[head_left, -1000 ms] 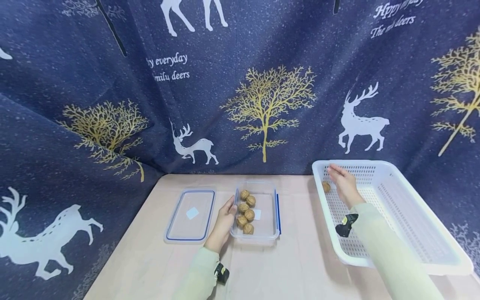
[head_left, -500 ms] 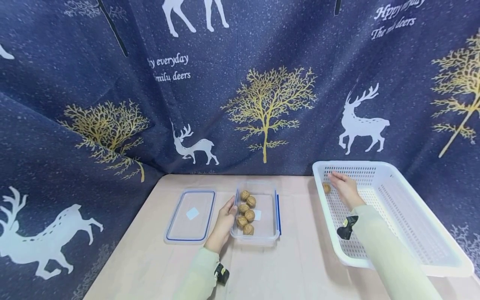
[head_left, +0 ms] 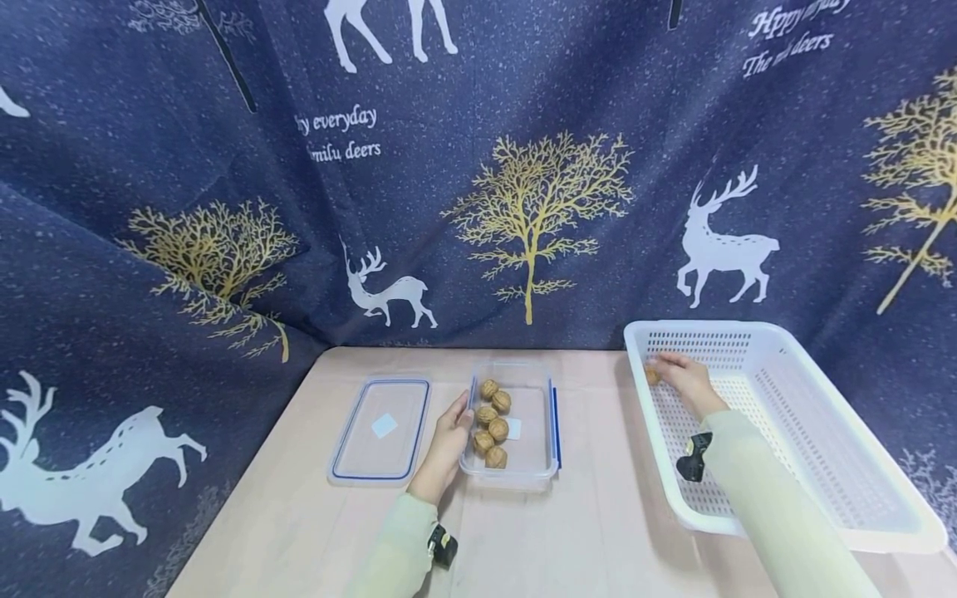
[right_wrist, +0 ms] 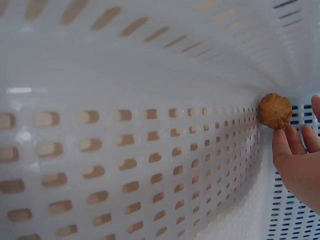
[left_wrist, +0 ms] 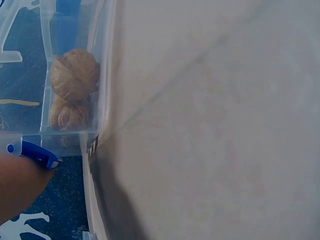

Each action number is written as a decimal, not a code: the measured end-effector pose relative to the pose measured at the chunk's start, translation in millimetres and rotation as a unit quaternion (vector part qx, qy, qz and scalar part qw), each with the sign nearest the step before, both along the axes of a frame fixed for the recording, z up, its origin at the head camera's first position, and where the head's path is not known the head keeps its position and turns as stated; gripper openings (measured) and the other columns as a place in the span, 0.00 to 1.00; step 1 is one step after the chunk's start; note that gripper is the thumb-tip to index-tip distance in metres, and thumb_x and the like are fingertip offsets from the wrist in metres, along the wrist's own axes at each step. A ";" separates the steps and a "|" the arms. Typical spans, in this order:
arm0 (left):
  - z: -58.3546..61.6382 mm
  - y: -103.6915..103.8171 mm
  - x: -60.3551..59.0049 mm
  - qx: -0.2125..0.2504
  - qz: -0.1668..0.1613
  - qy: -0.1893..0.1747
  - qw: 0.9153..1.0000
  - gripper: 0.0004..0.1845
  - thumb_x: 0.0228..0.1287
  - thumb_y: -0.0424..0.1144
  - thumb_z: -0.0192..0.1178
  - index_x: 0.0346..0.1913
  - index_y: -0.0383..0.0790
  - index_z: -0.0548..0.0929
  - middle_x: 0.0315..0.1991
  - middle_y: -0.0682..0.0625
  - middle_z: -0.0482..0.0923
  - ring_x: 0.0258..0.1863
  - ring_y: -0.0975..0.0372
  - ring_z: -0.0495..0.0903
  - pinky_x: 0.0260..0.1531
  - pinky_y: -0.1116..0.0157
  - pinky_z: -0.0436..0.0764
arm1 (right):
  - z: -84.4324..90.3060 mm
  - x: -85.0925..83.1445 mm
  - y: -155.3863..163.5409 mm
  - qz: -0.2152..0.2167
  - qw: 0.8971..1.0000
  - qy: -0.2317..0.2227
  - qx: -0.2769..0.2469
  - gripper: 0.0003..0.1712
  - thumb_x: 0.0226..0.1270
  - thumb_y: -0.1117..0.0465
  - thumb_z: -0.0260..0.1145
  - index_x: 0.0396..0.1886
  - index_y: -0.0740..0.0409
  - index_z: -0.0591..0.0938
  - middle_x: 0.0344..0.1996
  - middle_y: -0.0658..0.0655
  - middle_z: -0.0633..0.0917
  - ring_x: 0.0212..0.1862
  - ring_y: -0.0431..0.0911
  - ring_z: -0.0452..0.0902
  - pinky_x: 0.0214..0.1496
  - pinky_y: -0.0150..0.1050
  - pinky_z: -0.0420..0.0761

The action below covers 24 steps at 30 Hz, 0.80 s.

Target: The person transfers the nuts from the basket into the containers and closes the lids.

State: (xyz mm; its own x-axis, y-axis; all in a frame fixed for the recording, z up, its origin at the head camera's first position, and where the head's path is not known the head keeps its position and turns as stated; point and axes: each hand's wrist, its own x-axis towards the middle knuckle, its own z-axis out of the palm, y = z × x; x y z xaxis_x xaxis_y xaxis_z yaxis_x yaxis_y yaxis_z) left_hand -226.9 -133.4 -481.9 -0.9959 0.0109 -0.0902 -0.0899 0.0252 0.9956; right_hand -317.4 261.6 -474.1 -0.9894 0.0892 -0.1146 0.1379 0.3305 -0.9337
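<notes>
In the head view my right hand (head_left: 688,384) reaches into the far left corner of the white basket (head_left: 658,465). Its fingertips are right at a lone walnut (right_wrist: 275,110), which lies against the basket wall in the right wrist view. The thumb stands apart from the nut at the frame's edge. My left hand (head_left: 446,440) rests along the left side of a clear plastic box (head_left: 532,453). Several walnuts (head_left: 499,428) lie along that side inside the box. A finger is beside a blue-edged clip (left_wrist: 40,154) in the left wrist view.
A clear lid (head_left: 357,444) with a blue seal lies flat to the left of the box. Another blue-edged flap (head_left: 556,428) hangs on the box's right side. Behind the pale table (head_left: 591,531) hangs a dark blue deer-print cloth (head_left: 441,208).
My right hand has lowered toward the lone walnut, and its fingers now partly cover it. The left hand and the box have stayed in place.
</notes>
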 end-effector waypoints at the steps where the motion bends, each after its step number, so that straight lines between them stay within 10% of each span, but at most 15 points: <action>1: -0.9 0.3 -0.6 -0.003 0.000 0.003 1.000 0.27 0.74 0.29 0.42 0.73 0.30 0.54 0.73 0.33 0.48 0.72 0.40 0.46 0.71 0.45 0.47 | -0.4 -0.1 0.5 0.003 1.000 -0.004 0.003 0.34 0.72 0.57 0.57 0.70 0.71 0.59 0.68 0.73 0.63 0.69 0.64 0.59 0.71 0.52 0.64; 8: -17.0 1.0 -7.4 -0.010 0.009 0.013 1.000 0.27 0.75 0.32 0.42 0.74 0.33 0.54 0.74 0.36 0.49 0.73 0.42 0.46 0.72 0.46 0.47 | -5.3 -1.5 5.0 0.043 0.997 -0.064 0.010 0.36 0.73 0.59 0.55 0.72 0.71 0.55 0.70 0.73 0.57 0.70 0.66 0.55 0.71 0.54 0.63; 24: -15.7 1.0 -6.6 -0.020 0.008 0.013 1.000 0.27 0.75 0.32 0.41 0.74 0.35 0.54 0.74 0.36 0.50 0.73 0.42 0.45 0.72 0.46 0.46 | -7.4 -0.1 8.7 0.072 0.995 -0.046 0.053 0.34 0.71 0.57 0.58 0.69 0.71 0.62 0.66 0.74 0.65 0.67 0.67 0.61 0.71 0.57 0.61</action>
State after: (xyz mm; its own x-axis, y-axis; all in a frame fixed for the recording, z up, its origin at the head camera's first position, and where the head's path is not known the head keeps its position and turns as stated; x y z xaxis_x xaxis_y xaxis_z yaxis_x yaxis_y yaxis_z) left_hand -233.5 -132.5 -497.6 -0.9978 -0.0085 -0.0653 -0.0657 0.0647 0.9957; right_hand -317.5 270.3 -481.5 -0.9787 -0.0371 -0.2019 0.1641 0.4494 -0.8781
